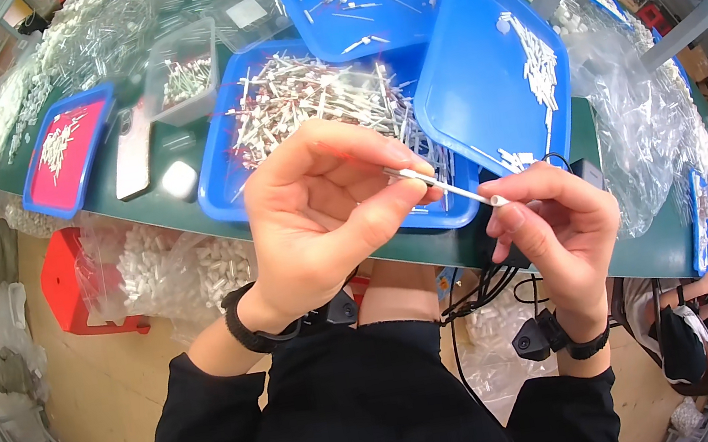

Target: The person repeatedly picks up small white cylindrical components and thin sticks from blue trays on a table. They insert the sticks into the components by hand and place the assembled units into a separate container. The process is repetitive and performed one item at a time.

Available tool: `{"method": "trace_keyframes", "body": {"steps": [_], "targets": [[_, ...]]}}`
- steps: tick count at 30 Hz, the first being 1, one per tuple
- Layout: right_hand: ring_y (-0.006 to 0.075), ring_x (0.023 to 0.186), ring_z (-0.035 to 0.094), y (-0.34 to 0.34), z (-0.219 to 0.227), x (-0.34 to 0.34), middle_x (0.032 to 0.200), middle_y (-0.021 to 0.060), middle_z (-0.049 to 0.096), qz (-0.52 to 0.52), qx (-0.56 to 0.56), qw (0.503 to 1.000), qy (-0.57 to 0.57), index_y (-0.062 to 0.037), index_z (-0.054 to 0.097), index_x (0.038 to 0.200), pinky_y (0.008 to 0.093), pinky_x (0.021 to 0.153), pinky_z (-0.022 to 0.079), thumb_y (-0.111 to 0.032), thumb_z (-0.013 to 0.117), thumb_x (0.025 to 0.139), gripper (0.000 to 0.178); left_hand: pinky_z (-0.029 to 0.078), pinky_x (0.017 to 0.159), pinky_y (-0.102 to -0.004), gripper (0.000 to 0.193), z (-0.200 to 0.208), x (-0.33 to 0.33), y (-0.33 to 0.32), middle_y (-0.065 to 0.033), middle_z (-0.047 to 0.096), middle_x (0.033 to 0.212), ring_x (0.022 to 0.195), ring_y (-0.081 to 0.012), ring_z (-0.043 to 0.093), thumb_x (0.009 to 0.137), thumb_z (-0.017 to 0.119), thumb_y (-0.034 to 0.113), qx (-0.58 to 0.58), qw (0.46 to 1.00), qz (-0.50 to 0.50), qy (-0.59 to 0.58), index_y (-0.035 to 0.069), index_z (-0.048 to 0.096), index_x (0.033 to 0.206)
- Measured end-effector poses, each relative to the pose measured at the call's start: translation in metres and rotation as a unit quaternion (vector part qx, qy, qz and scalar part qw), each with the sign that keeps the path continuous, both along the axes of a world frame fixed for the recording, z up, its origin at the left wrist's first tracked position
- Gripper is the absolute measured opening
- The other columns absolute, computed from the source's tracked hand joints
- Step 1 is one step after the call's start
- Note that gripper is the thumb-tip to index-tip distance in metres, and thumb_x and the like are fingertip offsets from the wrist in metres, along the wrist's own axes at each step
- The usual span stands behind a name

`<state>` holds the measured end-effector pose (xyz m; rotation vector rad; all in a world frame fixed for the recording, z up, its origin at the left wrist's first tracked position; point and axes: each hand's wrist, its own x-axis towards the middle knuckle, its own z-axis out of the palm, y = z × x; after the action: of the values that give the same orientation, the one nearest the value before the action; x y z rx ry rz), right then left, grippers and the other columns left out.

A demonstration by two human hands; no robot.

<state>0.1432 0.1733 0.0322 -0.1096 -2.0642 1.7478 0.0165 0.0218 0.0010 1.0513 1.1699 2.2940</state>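
Between finger and thumb, my left hand [315, 209] pinches a thin white rod [453, 190] with a thicker white sleeve near its upper end. My right hand [564, 229] closes on a small white cylindrical cap [498, 200] at the rod's lower right end. Whether the rod sits inside the cap or only touches it, I cannot tell. Both hands are above the near edge of a blue tray [216, 180], which is heaped with many small white stick-like parts [296, 91]. My left hand hides part of that heap.
More blue trays, one upright [477, 63] and one flat [329, 3], hold scattered white parts. Left on the green table lie a clear box [180, 68], a phone [134, 154], a white case [179, 180] and a red-lined tray [66, 155]. Below stands a red stool [63, 285]. Another person [690, 325] sits right.
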Motion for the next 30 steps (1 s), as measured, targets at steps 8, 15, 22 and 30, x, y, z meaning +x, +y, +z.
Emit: {"method": "trace_keyframes", "body": {"steps": [8,15,22,30], "targets": [[0.0092,0.067,0.06,0.004,-0.007,0.005,0.083,0.0093,0.065,-0.008,-0.002,1.0,-0.009,0.0049,0.066,0.099,0.0192,0.051,0.047,0.005,0.062,0.081,0.018,0.054,0.074,-0.035,0.018,-0.007,-0.002,0.002,-0.0143,0.061,0.088,0.082,-0.0219,0.064,0.081,0.057,-0.01,0.025,1.0,-0.014,-0.004,-0.001,0.051,0.094],[0.0107,0.059,0.059,0.002,-0.009,-0.007,0.076,0.0071,0.066,-0.049,0.285,0.955,0.062,-0.0012,0.068,0.092,0.0216,0.049,0.046,0.006,0.065,0.077,0.017,0.052,0.075,-0.0321,0.02,-0.004,-0.005,0.003,-0.0158,0.063,0.091,0.084,-0.0196,0.064,0.075,0.067,-0.008,-0.128,0.987,-0.082,0.049,-0.002,0.055,0.089],[0.0144,0.059,0.06,-0.001,-0.02,-0.006,0.075,0.0066,0.066,-0.096,0.186,0.977,0.033,-0.0027,0.067,0.085,0.0236,0.049,0.046,0.004,0.069,0.073,0.015,0.052,0.068,-0.0267,0.02,-0.005,-0.017,0.001,-0.013,0.066,0.086,0.08,-0.0183,0.065,0.071,0.07,-0.009,-0.139,0.963,-0.004,0.231,-0.004,0.064,0.09],[0.0154,0.056,0.059,0.0,-0.017,-0.011,0.071,0.0055,0.065,-0.11,0.389,0.903,0.146,-0.0022,0.067,0.084,0.0253,0.05,0.046,0.004,0.07,0.071,0.015,0.051,0.064,-0.0272,0.015,-0.002,-0.014,0.001,-0.0122,0.067,0.076,0.072,-0.0195,0.066,0.069,0.071,-0.009,-0.124,0.945,0.071,0.294,-0.004,0.066,0.082]]}}
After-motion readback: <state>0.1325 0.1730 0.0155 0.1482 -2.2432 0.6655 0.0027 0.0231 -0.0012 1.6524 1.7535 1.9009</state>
